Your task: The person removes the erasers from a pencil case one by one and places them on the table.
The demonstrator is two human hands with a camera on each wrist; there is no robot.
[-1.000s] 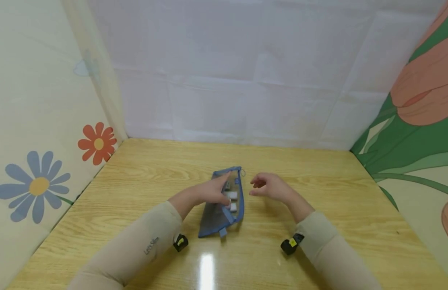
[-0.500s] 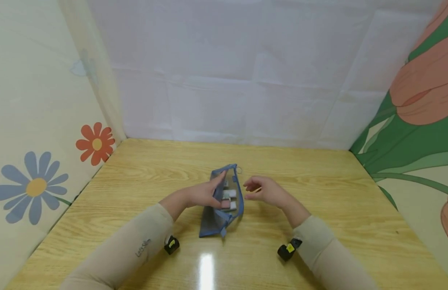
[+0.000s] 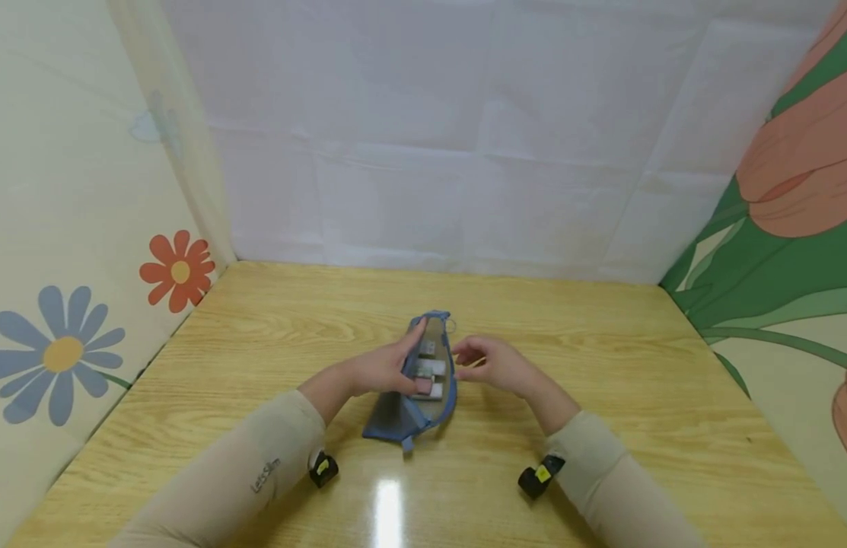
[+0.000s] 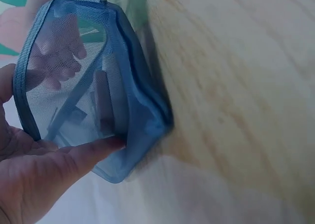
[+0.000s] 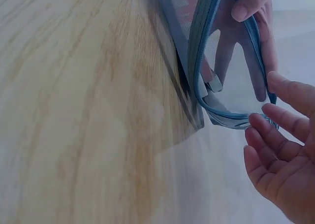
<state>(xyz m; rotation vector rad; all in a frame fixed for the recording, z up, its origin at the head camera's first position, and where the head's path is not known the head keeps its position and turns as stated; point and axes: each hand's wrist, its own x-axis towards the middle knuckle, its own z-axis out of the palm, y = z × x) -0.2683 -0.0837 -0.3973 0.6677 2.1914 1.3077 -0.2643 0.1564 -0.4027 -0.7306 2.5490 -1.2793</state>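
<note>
A blue-edged mesh zipper pouch (image 3: 389, 417) stands on the table with its mouth spread apart. Inside lie several small white blocks (image 3: 433, 367) and a pink one (image 3: 424, 385). My left hand (image 3: 378, 369) holds the pouch's left wall; in the right wrist view its fingers (image 5: 225, 56) show spread behind the mesh and its thumb (image 5: 241, 12) overlaps the rim. My right hand (image 3: 495, 361) is at the opposite rim, fingers loosely bent, fingertips (image 5: 256, 119) right by the zipper edge (image 5: 231, 118), nothing gripped.
The pouch rests on a wood-grain table (image 3: 601, 335). A white cloth (image 3: 423, 152) hangs behind it, with flower-printed panels on both sides. Black wrist cameras (image 3: 323, 469) hang below both sleeves.
The pouch mouth has spread wider, showing more of the blocks inside. The pouch's lower end has shifted left. My right hand has moved left, up to the rim.
</note>
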